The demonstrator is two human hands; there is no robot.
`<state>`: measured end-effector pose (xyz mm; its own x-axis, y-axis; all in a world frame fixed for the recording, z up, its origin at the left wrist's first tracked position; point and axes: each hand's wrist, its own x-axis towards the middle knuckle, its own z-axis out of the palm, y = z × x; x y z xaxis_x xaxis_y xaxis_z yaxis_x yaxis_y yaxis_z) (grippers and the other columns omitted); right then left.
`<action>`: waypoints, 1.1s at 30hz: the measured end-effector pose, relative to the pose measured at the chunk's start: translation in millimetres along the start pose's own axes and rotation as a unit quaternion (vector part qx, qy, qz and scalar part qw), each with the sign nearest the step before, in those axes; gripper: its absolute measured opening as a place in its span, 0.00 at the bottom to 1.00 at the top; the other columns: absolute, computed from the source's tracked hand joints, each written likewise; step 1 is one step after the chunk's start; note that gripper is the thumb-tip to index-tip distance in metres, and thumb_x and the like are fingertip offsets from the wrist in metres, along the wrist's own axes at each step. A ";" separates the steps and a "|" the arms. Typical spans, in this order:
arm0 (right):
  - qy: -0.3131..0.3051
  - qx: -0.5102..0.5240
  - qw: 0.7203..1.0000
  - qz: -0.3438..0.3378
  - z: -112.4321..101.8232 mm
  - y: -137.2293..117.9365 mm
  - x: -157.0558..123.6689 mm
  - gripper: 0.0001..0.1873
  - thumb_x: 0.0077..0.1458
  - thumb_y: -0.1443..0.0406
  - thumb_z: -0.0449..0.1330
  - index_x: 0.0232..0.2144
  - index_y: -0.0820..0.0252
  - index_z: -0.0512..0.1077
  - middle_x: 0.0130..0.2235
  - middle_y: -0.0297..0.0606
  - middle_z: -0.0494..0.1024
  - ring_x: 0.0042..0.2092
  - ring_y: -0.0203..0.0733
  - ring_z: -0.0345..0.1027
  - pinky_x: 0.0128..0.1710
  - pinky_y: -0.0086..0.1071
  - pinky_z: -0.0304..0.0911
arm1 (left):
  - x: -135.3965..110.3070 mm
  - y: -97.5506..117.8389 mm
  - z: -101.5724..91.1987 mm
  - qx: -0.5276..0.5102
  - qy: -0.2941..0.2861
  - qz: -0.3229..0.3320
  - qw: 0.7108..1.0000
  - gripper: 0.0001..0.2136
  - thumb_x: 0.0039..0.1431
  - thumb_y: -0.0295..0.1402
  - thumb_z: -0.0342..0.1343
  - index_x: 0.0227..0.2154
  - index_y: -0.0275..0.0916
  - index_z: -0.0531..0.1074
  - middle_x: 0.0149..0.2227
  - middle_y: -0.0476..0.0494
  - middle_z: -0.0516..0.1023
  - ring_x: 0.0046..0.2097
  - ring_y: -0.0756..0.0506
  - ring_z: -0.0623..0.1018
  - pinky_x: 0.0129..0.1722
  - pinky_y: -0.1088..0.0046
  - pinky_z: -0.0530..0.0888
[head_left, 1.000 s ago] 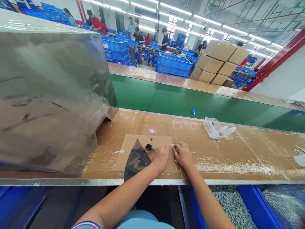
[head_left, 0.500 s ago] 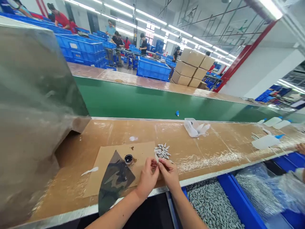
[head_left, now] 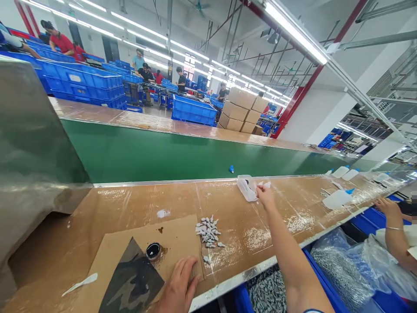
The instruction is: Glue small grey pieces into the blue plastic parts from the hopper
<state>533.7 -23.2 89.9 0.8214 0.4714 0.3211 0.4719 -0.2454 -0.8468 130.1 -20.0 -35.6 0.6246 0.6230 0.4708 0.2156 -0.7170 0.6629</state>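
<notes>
My left hand [head_left: 177, 287] lies flat, fingers apart, on a cardboard sheet [head_left: 182, 234] at the near edge of the bench. Beside it on the sheet are a camouflage cloth patch [head_left: 132, 282] and a small black cap of dark liquid [head_left: 153, 251]. A pile of small white parts [head_left: 208, 232] sits just right of the sheet. My right hand [head_left: 264, 196] is stretched far out to a small clear plastic tray [head_left: 245, 189]. Its fingertips are pinched together on a small white piece at the tray's right end.
A green conveyor belt [head_left: 163, 152] runs behind the bench, with a small blue item [head_left: 231, 169] on it. A metal hood [head_left: 32, 152] fills the left. Blue bins of grey parts [head_left: 270, 295] stand below the bench. A co-worker's hand [head_left: 389, 208] and white bottles [head_left: 337, 199] are at the right.
My hands were together near the pile holding a small part. Now the left hand rests flat on the cardboard and the right has reached out to the clear tray. The view has swung right.
</notes>
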 end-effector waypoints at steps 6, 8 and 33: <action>0.098 -0.064 0.992 0.038 -52.1 29.4 10.0 0.17 0.60 0.55 0.58 0.43 0.64 0.71 0.44 0.43 0.76 0.44 0.44 0.71 0.46 0.43 0.67 | 7.5 10.1 -4.0 0.017 0.022 0.007 1.000 0.14 0.65 0.39 0.48 0.45 0.37 0.73 0.41 0.35 0.80 0.43 0.39 0.81 0.43 0.61 0.81; 0.152 -0.092 0.982 0.057 -83.3 50.3 -31.4 0.24 0.58 0.49 0.53 0.42 0.65 0.71 0.46 0.50 0.76 0.48 0.49 0.70 0.50 0.43 0.64 | 8.1 11.0 -4.9 0.014 0.015 -0.001 1.000 0.15 0.65 0.40 0.47 0.45 0.37 0.73 0.41 0.34 0.80 0.43 0.39 0.81 0.43 0.60 0.81; -0.147 -0.410 0.851 0.292 -80.6 167.9 -299.0 0.35 0.47 0.56 0.63 0.57 0.59 0.66 0.59 0.59 0.63 0.58 0.67 0.61 0.52 0.53 0.58 | 15.2 16.2 -8.9 0.072 -0.013 0.029 0.997 0.14 0.64 0.42 0.46 0.41 0.39 0.71 0.37 0.39 0.79 0.40 0.39 0.79 0.42 0.61 0.78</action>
<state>393.1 -273.6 -114.1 0.9339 0.2279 -0.2756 0.1742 -0.9629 -0.2060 136.4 -19.4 -12.5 0.6579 0.5717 0.4903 0.2829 -0.7909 0.5427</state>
